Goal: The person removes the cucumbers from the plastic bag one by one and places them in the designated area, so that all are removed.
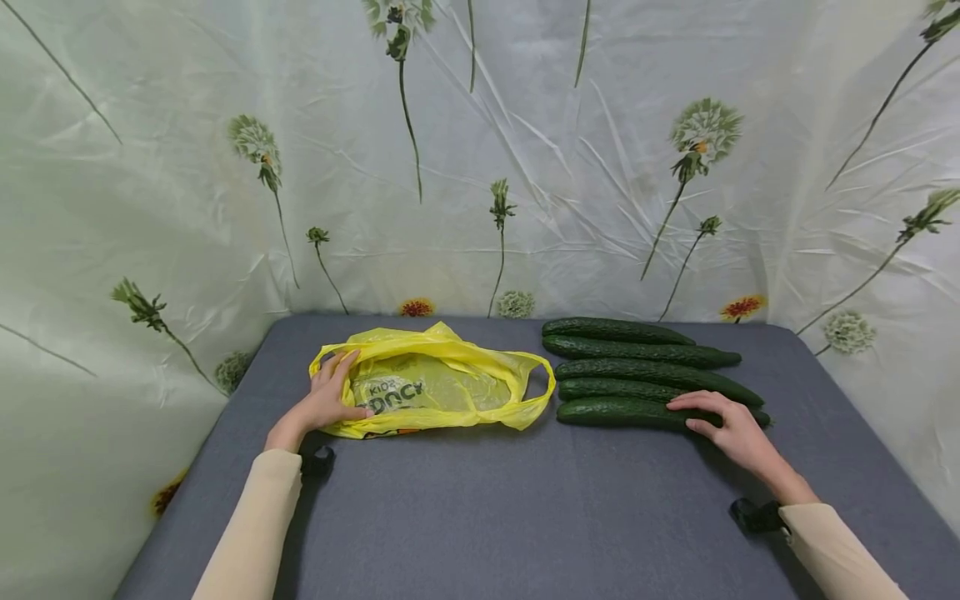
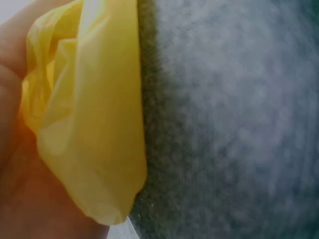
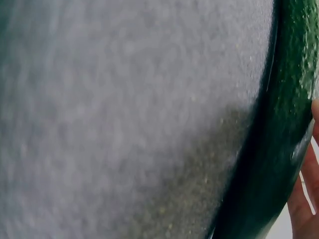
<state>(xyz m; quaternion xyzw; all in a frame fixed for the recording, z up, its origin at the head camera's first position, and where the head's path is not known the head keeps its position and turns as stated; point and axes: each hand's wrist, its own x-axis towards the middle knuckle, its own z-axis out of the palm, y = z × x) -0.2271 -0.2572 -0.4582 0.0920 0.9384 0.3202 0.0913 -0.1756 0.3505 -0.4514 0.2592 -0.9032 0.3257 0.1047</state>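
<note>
A yellow plastic bag [image 1: 450, 417] with dark printing lies on the table, its mouth spread and one handle loop at the right. My left hand [image 1: 324, 402] holds the bag's left end, thumb and fingers apart at the mouth; in the left wrist view, yellow film [image 2: 99, 124] lies against the palm. Several long dark green cucumbers lie side by side to the right of the bag. With thumb on the near side and fingers over the top, my right hand [image 1: 731, 429] grips the right part of the nearest cucumber [image 1: 615, 412]. That cucumber [image 3: 284, 114] also shows in the right wrist view.
Beyond the gripped cucumber lie the others, the farthest cucumber [image 1: 615, 330] near the table's back edge. A grey cloth covers the table [image 1: 480, 517]. Behind it hangs a pale curtain [image 1: 450, 250] printed with flowers. Dark wrist cameras sit at both cuffs.
</note>
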